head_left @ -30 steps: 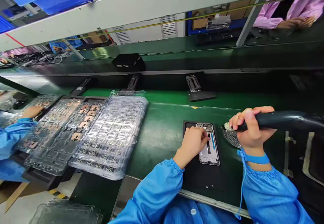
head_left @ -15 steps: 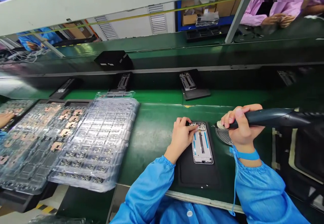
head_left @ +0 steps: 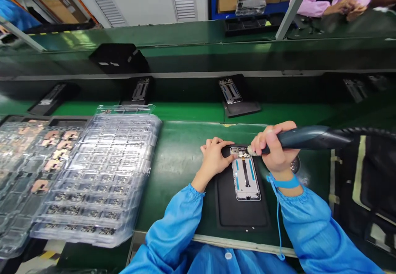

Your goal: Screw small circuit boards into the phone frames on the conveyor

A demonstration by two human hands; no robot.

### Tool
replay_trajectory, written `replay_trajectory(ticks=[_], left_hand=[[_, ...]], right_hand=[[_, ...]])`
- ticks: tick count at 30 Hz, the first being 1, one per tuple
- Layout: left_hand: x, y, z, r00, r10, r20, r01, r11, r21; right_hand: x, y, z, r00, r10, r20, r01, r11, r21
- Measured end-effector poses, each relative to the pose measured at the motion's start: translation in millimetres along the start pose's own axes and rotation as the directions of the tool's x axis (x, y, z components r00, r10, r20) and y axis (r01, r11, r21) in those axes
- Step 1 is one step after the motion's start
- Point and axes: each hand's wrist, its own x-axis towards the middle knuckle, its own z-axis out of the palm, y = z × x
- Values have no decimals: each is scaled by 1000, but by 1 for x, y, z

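Note:
A silver phone frame [head_left: 252,189] with blue strips lies face up on a black tray [head_left: 227,208] on the green workbench. My left hand [head_left: 214,158] braces the frame's upper left corner, thumb on its edge and forefinger along the tray's top. In my right hand [head_left: 276,150] is a dark electric screwdriver [head_left: 309,138], gripped around its body. Its pale tip end is over the top right part of the frame; whether the bit touches a screw I cannot tell. Behind my right wrist a round metal mesh dish [head_left: 295,165] is partly hidden.
Stacked clear plastic trays [head_left: 102,175] with small circuit boards stand at left, beside trays holding copper-coloured parts [head_left: 40,186]. Across the bench, more phone frames [head_left: 230,90] rest on black trays along a green belt [head_left: 185,111]. A person in pink [head_left: 343,5] sits opposite.
My right hand has brought the screwdriver leftward from beside the phone frame to over its top. My left thumb has drawn back slightly to the frame's edge. The view has tilted and shifted.

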Motion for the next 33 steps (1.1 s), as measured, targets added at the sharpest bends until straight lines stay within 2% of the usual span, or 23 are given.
replay_trajectory(ticks=[7, 15, 27, 29, 33], left_hand=[[1, 5, 5, 1000, 0, -2, 0, 999, -39], [-1, 9, 4, 1000, 8, 8, -8, 998, -68], [-1, 12, 0, 999, -3, 41, 6, 998, -69], [-1, 12, 1, 999, 0, 44, 3, 998, -70], [0, 11, 3, 999, 10, 32, -8, 998, -60]], right_hand=[[3, 13, 5, 998, 45, 48, -40, 995, -96], [4, 9, 9, 996, 66, 55, -61, 994, -91], [5, 18, 4, 996, 65, 68, -57, 992, -109], [3, 20, 3, 994, 50, 94, -39, 993, -115], [-1, 25, 2, 975, 45, 219, -17, 992, -125]])
